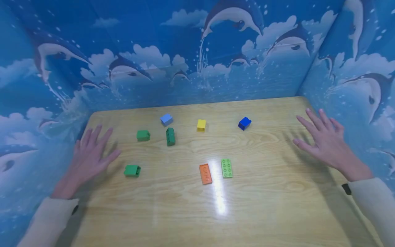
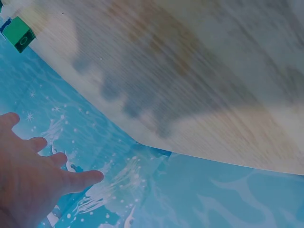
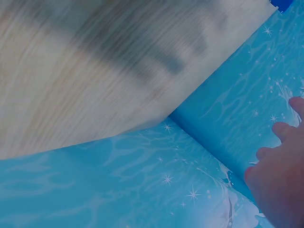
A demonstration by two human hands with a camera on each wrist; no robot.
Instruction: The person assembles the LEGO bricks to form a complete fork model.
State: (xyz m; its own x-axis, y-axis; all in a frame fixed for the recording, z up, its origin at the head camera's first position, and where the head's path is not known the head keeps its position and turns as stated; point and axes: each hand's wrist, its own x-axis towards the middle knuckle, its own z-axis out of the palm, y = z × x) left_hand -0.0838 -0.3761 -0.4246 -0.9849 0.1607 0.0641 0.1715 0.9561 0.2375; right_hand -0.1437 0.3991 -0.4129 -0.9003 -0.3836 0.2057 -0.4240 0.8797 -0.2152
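Note:
My left hand (image 1: 89, 154) hovers with spread fingers over the table's left side, holding nothing. Closest to it are two green toy bricks, one (image 1: 132, 171) beside the thumb and another (image 1: 143, 135) farther back. Over the right side my right hand (image 1: 327, 142) is spread the same way, also without anything in it. The dark blue brick (image 1: 244, 123) is the nearest one to it. Toward the middle lie an orange brick (image 1: 205, 174), its hollow side up, and a light green brick (image 1: 226, 168) with studs up. In the left wrist view a green brick (image 2: 19, 34) shows at the corner.
Along the back of the wooden table (image 1: 262, 206) are a light blue brick (image 1: 166, 119), a darker green brick (image 1: 170, 137) and a yellow brick (image 1: 201, 125). Blue dolphin-print sheeting (image 1: 148, 85) rises behind the table and on both sides.

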